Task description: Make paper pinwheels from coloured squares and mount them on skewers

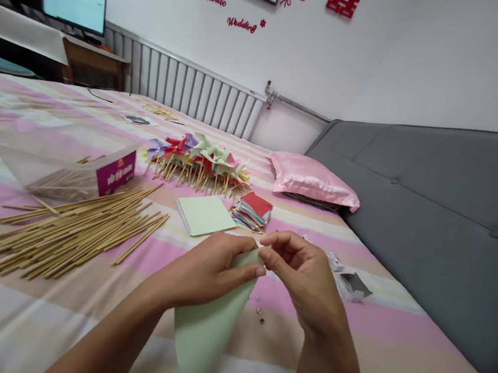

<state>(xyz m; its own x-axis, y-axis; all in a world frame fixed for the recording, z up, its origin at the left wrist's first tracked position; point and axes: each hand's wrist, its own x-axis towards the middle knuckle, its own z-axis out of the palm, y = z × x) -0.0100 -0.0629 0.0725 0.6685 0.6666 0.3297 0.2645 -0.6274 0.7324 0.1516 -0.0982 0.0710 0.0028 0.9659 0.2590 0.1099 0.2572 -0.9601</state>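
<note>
A pale green sheet of paper (206, 336), bent over into a curved shape, is held between my two hands above the bed. My left hand (218, 266) grips it with the thumb on top and the fingers behind. At the sheet's upper corner, my right hand (298, 269) pinches the paper between thumb and fingertips. Just beyond lie a stack of pale green square sheets (205, 214) and a smaller stack of coloured paper (253, 208) with red on top. A few tiny shiny pieces (260, 313) rest on the bedspread below my hands.
Many thin wooden sticks (79, 234) are spread at left, beside a clear plastic box (65, 161) holding more. Finished paper pinwheels (198, 157) on sticks lie farther back. A pink pillow (312, 178) leans near the grey headboard (431, 188). Small crumpled packets (352, 286) sit at right.
</note>
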